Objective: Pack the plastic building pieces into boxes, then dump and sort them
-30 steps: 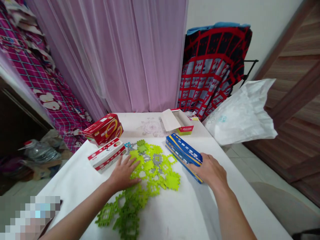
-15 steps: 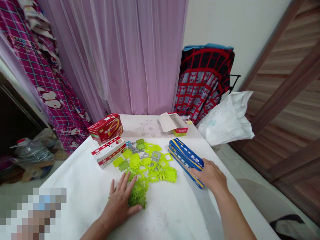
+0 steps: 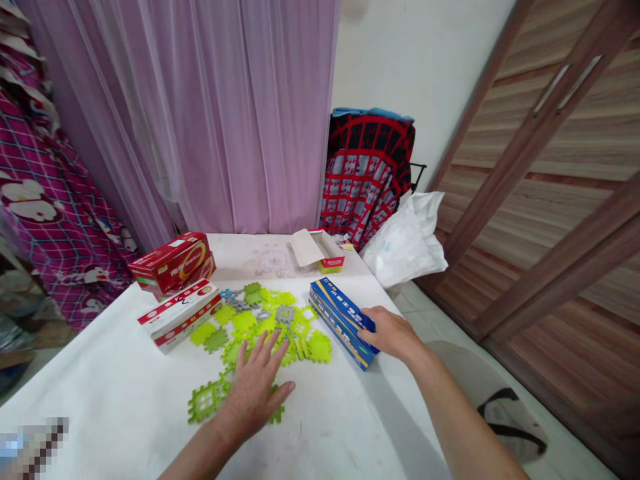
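My left hand (image 3: 256, 385) lies flat with fingers spread on a heap of lime-green puzzle tiles (image 3: 260, 325) in the middle of the white table (image 3: 125, 387). One square green tile (image 3: 205, 401) pokes out just left of the hand. My right hand (image 3: 393, 333) grips the near end of a long blue box (image 3: 340, 319) that lies on the table to the right of the tiles. A few grey tiles (image 3: 285, 313) are mixed into the heap.
A red-and-white box (image 3: 179, 315) and a red box (image 3: 173, 263) sit at the left of the table. An open small carton (image 3: 317, 249) stands at the back. A white plastic bag (image 3: 407, 241), a red patterned cloth (image 3: 367, 173) and wooden doors (image 3: 550, 187) lie to the right.
My left hand slid toward me over the green tiles, dragging some nearer. The view swung to the right. My right hand stays on the blue box.
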Demonstrator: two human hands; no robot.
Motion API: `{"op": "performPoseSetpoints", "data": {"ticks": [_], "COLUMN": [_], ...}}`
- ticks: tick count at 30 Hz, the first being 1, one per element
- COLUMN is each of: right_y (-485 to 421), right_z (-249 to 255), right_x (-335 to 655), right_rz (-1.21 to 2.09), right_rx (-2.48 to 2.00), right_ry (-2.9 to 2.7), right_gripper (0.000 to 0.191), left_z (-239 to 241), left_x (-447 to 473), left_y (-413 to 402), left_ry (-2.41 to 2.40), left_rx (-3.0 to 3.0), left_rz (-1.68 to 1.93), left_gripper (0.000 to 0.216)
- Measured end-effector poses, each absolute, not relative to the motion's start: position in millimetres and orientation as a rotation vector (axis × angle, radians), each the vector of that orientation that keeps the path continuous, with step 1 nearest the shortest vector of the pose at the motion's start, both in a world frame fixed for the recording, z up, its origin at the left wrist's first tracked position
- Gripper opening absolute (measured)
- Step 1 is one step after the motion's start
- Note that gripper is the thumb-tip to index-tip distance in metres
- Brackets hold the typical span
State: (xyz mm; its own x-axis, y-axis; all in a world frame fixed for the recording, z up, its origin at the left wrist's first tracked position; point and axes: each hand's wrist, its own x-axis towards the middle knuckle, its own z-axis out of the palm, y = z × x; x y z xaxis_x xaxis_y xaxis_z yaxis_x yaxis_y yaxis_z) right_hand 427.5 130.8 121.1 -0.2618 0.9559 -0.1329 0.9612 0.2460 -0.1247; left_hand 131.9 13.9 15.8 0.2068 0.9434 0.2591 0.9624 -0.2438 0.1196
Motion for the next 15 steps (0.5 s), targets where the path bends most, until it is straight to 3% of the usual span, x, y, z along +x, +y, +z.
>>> {"op": "performPoseSetpoints", "data": {"ticks": [15], "right_y": [126.6], "right_z": [138.4], "right_x": [407.7], "right_rz": [-0.053], "right_rx": [1.633], "right_ry": [2.407], "right_gripper": [0.038], "left_z": [69.7], "left_x": [186.0], "left_y": [92.9], "left_ry": [-1.681], "left_rx": [-2.544], "left_rz": [-0.255], "left_gripper": [0.058]}}
